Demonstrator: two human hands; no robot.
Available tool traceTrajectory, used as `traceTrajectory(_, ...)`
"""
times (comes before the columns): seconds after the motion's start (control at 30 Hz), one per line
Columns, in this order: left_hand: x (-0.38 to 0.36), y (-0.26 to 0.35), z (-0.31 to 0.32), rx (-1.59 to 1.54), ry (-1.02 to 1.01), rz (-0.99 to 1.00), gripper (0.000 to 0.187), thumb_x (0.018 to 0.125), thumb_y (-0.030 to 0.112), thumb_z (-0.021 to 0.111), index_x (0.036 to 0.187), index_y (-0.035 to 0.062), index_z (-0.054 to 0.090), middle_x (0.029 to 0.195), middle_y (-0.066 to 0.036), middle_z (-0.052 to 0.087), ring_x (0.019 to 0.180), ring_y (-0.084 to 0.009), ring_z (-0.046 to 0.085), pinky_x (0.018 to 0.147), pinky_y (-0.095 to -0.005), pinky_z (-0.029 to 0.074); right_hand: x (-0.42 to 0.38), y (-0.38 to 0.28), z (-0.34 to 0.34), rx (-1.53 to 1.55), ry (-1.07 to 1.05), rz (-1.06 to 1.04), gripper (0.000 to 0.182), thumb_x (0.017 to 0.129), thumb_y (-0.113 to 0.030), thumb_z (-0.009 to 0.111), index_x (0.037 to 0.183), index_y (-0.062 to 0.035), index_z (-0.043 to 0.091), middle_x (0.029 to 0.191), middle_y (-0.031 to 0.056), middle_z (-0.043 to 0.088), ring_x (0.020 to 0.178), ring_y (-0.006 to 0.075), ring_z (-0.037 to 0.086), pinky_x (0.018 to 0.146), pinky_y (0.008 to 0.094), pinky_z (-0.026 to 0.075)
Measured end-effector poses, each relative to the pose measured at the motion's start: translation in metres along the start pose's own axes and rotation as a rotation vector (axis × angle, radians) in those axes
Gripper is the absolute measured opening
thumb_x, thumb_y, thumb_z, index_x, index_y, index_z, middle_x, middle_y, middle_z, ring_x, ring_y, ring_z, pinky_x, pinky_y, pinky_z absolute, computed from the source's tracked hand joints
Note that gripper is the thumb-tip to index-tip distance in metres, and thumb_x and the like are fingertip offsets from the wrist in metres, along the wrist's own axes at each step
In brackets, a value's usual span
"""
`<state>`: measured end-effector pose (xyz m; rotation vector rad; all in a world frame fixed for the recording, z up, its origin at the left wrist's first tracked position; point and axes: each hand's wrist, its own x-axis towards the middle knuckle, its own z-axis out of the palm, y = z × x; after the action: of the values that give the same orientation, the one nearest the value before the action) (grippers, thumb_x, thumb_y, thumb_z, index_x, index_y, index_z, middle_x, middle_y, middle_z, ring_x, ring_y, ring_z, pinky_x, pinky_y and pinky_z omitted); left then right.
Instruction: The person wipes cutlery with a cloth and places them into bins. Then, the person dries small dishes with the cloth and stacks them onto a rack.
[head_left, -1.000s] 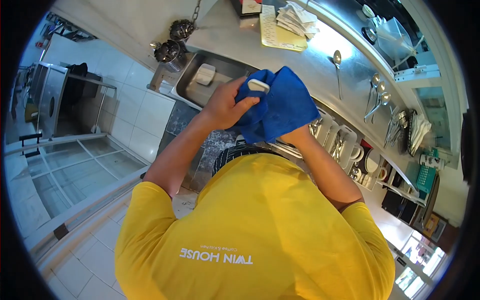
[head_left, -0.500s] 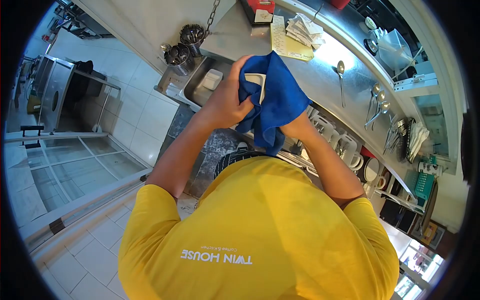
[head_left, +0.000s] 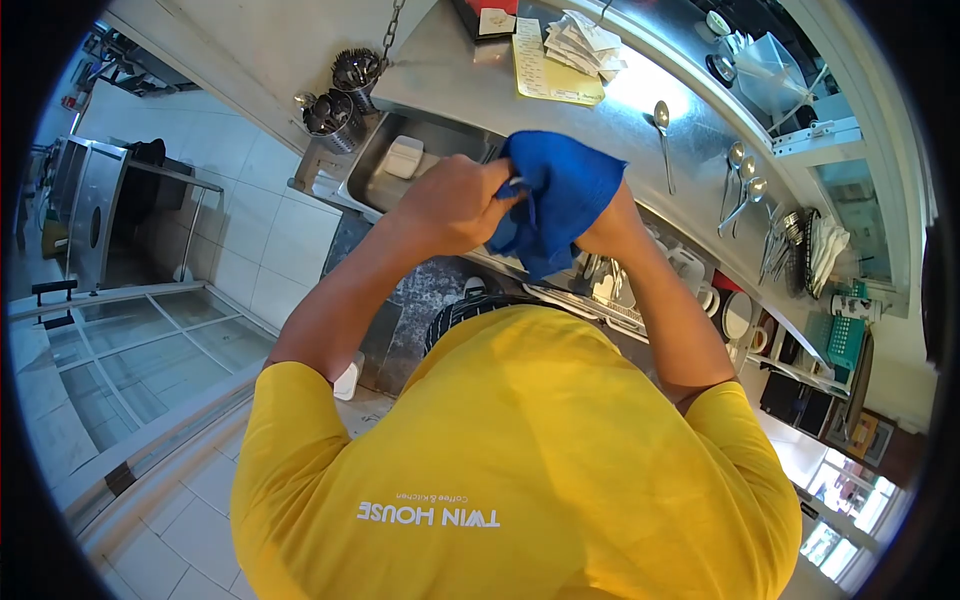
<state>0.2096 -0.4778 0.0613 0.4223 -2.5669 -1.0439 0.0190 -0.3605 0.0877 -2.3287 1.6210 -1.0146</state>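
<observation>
A blue cloth [head_left: 570, 185] hangs bunched between my two hands above the counter's front edge. My left hand [head_left: 462, 203] is closed with curled fingers on the cloth's left side; a small pale edge shows beside them, too little to name. From the right, my right hand [head_left: 608, 228] grips the cloth, which covers most of its fingers. Whatever lies inside the folds is hidden. To the left of the cloth, a white container [head_left: 403, 157] sits in the steel sink basin [head_left: 368, 180].
Metal cutlery holders [head_left: 335, 125] stand left of the sink. Spoons [head_left: 662, 130], a yellow paper [head_left: 545, 70] and receipts [head_left: 585, 42] lie on the steel counter [head_left: 450, 75]. Below the edge is a rack of dishes [head_left: 685, 265]. A glazed door [head_left: 170, 335] is at left.
The white dish seen in the cloth earlier is now mostly out of sight. My left hand has turned and closed more tightly, and the cloth is more bunched and has shifted.
</observation>
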Motion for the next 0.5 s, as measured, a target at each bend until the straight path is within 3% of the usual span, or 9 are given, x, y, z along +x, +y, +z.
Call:
traceTrajectory(0.07, 0.004, 0.012, 0.0, -0.068, 0.157, 0.009, 0.013, 0.094, 0.015, 0.064, 0.102, 0.0042, 0.064, 0.076, -0.023, 0.066, 0.074, -0.048, 0.064, 0.066, -0.0509, 0.051, 0.001, -0.004, 0.005, 0.264, 0.178, 0.33, 0.037, 0.081, -0.012, 0.076, 0.117, -0.0045, 0.068, 0.109, 0.0152, 0.071, 0.102, 0.0348, 0.069, 0.09, 0.0426, 0.053)
traceTrajectory(0.17, 0.008, 0.029, 0.024, -0.196, 0.483, -0.054, 0.011, 0.098, 0.014, 0.061, 0.102, 0.0032, 0.062, 0.076, -0.02, 0.067, 0.074, -0.0452, 0.067, 0.067, -0.0471, 0.052, 0.011, -0.018, 0.008, 0.297, 0.424, 0.486, 0.033, 0.084, -0.012, 0.074, 0.115, -0.0033, 0.069, 0.105, 0.0146, 0.072, 0.1, 0.0347, 0.07, 0.09, 0.0432, 0.053)
traceTrajectory(0.2, 0.01, 0.034, 0.039, -0.268, 0.648, -0.135, 0.012, 0.1, 0.014, 0.059, 0.104, 0.0026, 0.061, 0.079, -0.019, 0.069, 0.076, -0.042, 0.069, 0.069, -0.0442, 0.052, 0.011, -0.016, 0.009, 0.299, 0.432, 0.486, 0.033, 0.084, -0.012, 0.074, 0.115, -0.0033, 0.069, 0.105, 0.0146, 0.072, 0.1, 0.0347, 0.07, 0.09, 0.0432, 0.053)
traceTrajectory(0.23, 0.016, 0.044, 0.054, -0.263, 0.645, -0.129, 0.012, 0.1, 0.014, 0.059, 0.104, 0.0026, 0.061, 0.079, -0.019, 0.069, 0.076, -0.042, 0.069, 0.069, -0.0442, 0.052, 0.011, -0.011, 0.012, 0.043, 0.466, 0.346, 0.031, 0.087, -0.012, 0.073, 0.117, -0.0027, 0.069, 0.108, 0.0149, 0.072, 0.102, 0.0322, 0.07, 0.091, 0.0418, 0.053)
traceTrajectory(0.3, 0.027, 0.059, 0.084, -0.515, 1.008, -0.159, 0.018, 0.104, 0.017, 0.057, 0.113, 0.0011, 0.058, 0.092, -0.016, 0.068, 0.085, -0.0303, 0.07, 0.076, -0.0379, 0.05, 0.005, -0.008, 0.017, -0.212, 0.497, 0.211, 0.029, 0.091, -0.013, 0.071, 0.118, -0.002, 0.068, 0.11, 0.0151, 0.072, 0.104, 0.0296, 0.069, 0.091, 0.0405, 0.053)
traceTrajectory(0.33, 0.028, 0.058, 0.089, -0.579, 0.989, -0.093, 0.022, 0.105, 0.017, 0.056, 0.117, -0.0003, 0.054, 0.101, -0.013, 0.064, 0.091, -0.0218, 0.064, 0.081, -0.0342, 0.048, 0.001, -0.008, 0.02, -0.17, 0.503, 0.246, 0.03, 0.093, -0.014, 0.07, 0.12, -0.0015, 0.068, 0.114, 0.0148, 0.071, 0.106, 0.0276, 0.069, 0.093, 0.0398, 0.052)
traceTrajectory(0.4, 0.03, 0.052, 0.092, -0.655, 0.971, -0.1, 0.02, 0.105, 0.016, 0.055, 0.117, 0.0, 0.054, 0.099, -0.011, 0.063, 0.089, -0.0197, 0.062, 0.081, -0.0331, 0.049, -0.007, 0.002, 0.026, -0.131, 0.518, 0.273, 0.031, 0.095, -0.015, 0.068, 0.123, -0.001, 0.067, 0.117, 0.0144, 0.071, 0.108, 0.0255, 0.068, 0.094, 0.0391, 0.052)
traceTrajectory(0.47, 0.027, 0.056, 0.087, -0.738, 0.943, -0.123, 0.018, 0.105, 0.014, 0.054, 0.116, 0.0003, 0.055, 0.098, -0.008, 0.062, 0.086, -0.0175, 0.06, 0.081, -0.0321, 0.049, -0.02, 0.008, 0.026, 0.429, 0.477, 0.371, 0.037, 0.095, -0.013, 0.07, 0.13, -0.0002, 0.064, 0.126, 0.0131, 0.069, 0.114, 0.0237, 0.066, 0.1, 0.0384, 0.051)
traceTrajectory(0.5, 0.026, 0.057, 0.08, -0.866, 0.875, -0.128, 0.018, 0.104, 0.013, 0.054, 0.116, 0.0003, 0.055, 0.099, -0.006, 0.062, 0.087, -0.015, 0.059, 0.081, -0.0313, 0.049, -0.028, 0.008, 0.021, 0.425, 0.487, 0.373, 0.037, 0.095, -0.013, 0.07, 0.13, -0.0002, 0.064, 0.126, 0.0131, 0.069, 0.114, 0.0237, 0.066, 0.1, 0.0384, 0.051)
